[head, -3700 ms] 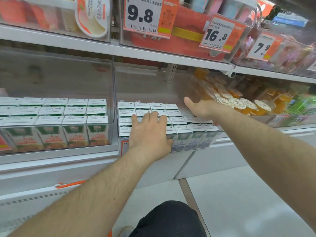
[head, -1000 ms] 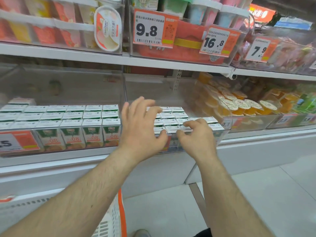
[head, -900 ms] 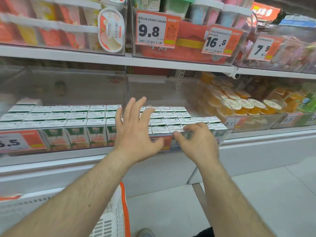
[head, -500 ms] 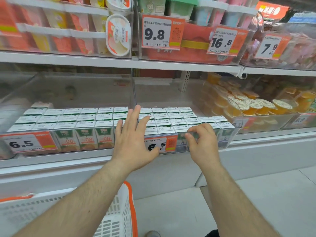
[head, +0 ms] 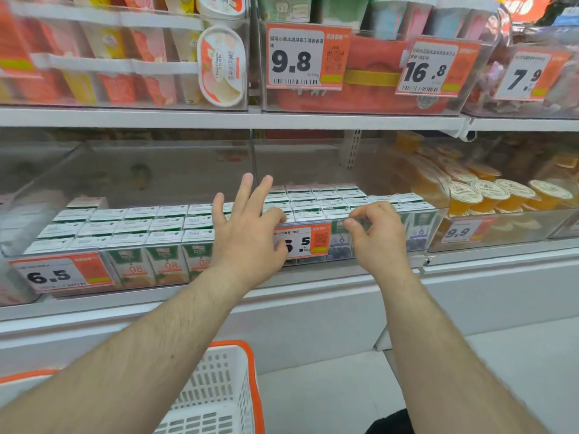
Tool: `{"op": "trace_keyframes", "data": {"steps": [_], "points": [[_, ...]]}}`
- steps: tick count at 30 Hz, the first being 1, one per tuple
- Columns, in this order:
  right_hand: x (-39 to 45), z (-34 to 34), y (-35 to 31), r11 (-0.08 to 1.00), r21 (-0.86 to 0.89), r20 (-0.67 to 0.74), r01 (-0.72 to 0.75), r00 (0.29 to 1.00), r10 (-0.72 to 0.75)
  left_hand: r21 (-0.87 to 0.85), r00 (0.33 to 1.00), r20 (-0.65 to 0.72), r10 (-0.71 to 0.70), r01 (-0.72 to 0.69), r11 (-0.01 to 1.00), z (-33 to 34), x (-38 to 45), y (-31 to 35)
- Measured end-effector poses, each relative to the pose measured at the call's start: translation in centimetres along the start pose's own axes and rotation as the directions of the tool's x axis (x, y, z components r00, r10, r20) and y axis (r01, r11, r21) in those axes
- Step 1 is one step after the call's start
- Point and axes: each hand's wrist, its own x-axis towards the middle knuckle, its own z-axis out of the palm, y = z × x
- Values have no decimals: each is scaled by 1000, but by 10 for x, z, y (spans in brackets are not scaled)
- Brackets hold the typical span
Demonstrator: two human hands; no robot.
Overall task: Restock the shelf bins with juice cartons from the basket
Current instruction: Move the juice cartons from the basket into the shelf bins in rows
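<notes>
shelf bin cartons under spread left grip; right grip curled, empty

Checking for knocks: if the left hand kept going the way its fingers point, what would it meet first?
Probably the white tops of the juice cartons in the clear plastic middle bin, since the left hand points up and back over them; depth is unclear.

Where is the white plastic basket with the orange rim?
In the head view, the white plastic basket with the orange rim sits low and left of centre, on the floor below the shelf, under the left forearm.
</notes>
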Motion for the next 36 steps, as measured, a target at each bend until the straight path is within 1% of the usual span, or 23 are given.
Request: {"op": "trace_keyframes", "data": {"steps": [4,8,12,20,25,33,36], "points": [[3,7,6,1000,-3,9,-25,1000,26,48,999,4,-36,36,998,6,5,-7],[3,7,5,998,16,28,-63,998,63,84,999,-16,-37,38,996,8,5,-7],[-4,6,9,996,-8,68,-90,994,90,95,999,-5,-42,43,995,14,-3,-6],[-11,2,8,998,-35,85,-60,994,63,109,996,17,-84,82,991,16,-9,-4],[-10,-1,6,996,-53,119,-70,990,76,118,995,16,-99,96,988,18,-10,-1],[-10,1,4,994,-57,114,-93,988,99,77,995,-26,-95,97,992,28,-12,-1],[-11,1,1,991,-67,123,-116,985,123,37,997,-13,-78,78,996,26,-15,-1]]}}
